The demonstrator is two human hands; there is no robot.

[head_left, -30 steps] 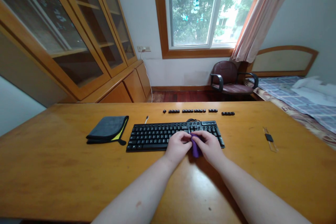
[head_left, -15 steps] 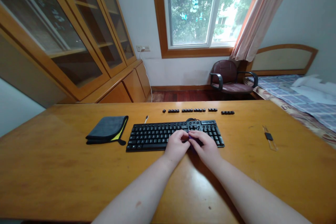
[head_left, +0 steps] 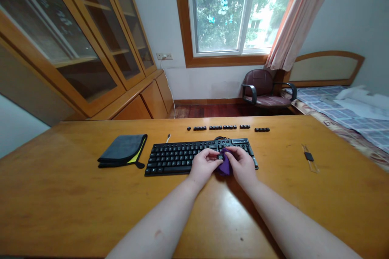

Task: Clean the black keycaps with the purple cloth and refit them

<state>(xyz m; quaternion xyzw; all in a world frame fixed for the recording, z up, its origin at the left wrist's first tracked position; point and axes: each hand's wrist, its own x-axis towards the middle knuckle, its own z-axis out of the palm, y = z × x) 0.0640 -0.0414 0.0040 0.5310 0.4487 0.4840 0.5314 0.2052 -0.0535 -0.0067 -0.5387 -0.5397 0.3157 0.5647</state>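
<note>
Wooden desk (head_left: 121, 210): loose keycaps (head_left: 212, 128) lay lined up beyond keyboard (head_left: 170, 158), apparently not yet refitted. Right hand (head_left: 244, 165) pinched purple cloth (head_left: 225, 166), handwork seemingly unfinished; left hand (head_left: 203, 166) grip couldn't be told.

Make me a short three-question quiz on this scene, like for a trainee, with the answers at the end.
1. What colour is the small cloth in the right hand?
a) white
b) purple
c) orange

2. True or false: the folded gray cloth lies to the left of the keyboard.

3. Where do the loose keycaps lie?

Key:
1. b
2. True
3. In a broken row beyond the keyboard, near the far edge of the table.
</note>
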